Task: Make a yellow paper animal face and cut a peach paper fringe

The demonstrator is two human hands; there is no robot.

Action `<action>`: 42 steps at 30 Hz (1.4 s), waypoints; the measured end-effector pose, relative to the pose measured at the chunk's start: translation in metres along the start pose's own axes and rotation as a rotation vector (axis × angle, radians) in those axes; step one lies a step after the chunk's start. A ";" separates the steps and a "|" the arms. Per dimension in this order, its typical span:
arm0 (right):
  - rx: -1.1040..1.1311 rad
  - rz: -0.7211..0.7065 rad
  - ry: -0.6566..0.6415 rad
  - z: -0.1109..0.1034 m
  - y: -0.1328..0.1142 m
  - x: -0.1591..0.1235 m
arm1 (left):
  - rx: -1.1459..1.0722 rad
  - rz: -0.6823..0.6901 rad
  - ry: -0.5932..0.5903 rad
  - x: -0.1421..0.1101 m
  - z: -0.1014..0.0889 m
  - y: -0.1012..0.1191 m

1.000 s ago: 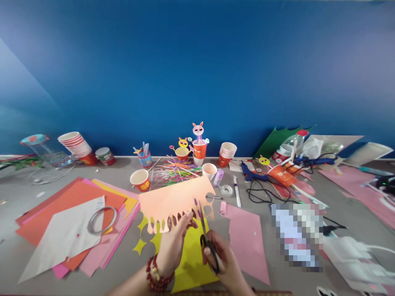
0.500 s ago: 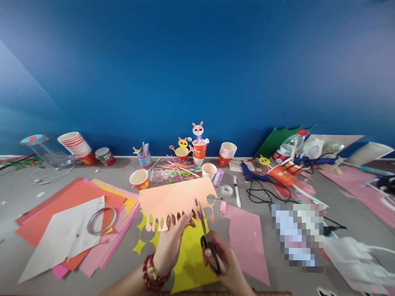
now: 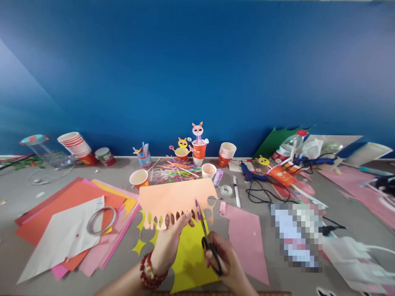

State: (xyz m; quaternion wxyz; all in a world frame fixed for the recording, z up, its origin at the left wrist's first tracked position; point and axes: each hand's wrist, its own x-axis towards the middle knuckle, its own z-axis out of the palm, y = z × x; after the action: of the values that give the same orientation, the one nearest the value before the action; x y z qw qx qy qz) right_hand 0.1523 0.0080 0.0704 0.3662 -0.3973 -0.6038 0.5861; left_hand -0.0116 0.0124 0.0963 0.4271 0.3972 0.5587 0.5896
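Observation:
A peach sheet of paper with a row of rounded cut-outs along its near edge is pinched in my left hand, above a yellow sheet. Red bead bracelets circle that wrist. In my right hand I grip black-handled scissors, fingers in the loops. Their blades point away from me and lie at the peach paper's near edge, right of my left fingertips. A small purple shape shows on the paper by the blade tips. Yellow scraps lie left of my left hand.
Coloured sheets with a tape roll lie at left. Behind the peach paper are paper cups, straws and animal-faced cup figures. Pink paper, a glue gun and its cable are on the right.
Almost nothing differs. The scissors and my right hand have shifted very slightly right, and my left wrist has moved a little left. Both hands keep their holds.

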 end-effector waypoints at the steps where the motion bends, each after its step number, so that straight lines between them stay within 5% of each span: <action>1: 0.003 0.006 -0.003 0.000 0.000 0.000 | 0.006 -0.005 -0.002 0.000 0.000 0.000; 16: -0.067 -0.083 -0.036 -0.008 0.007 -0.002 | 0.007 -0.044 -0.018 0.004 -0.008 0.005; 27: -0.101 -0.032 -0.055 -0.017 0.004 0.000 | -0.151 -0.095 -0.048 0.006 -0.011 0.012; 42: -0.128 -0.038 -0.072 -0.021 0.003 0.001 | -0.099 -0.077 -0.055 0.005 -0.011 0.017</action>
State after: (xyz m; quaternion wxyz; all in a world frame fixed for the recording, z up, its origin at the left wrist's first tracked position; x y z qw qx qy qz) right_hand 0.1713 0.0177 0.0687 0.3291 -0.3872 -0.6603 0.5530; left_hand -0.0250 0.0137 0.1127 0.4839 0.3700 0.5316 0.5885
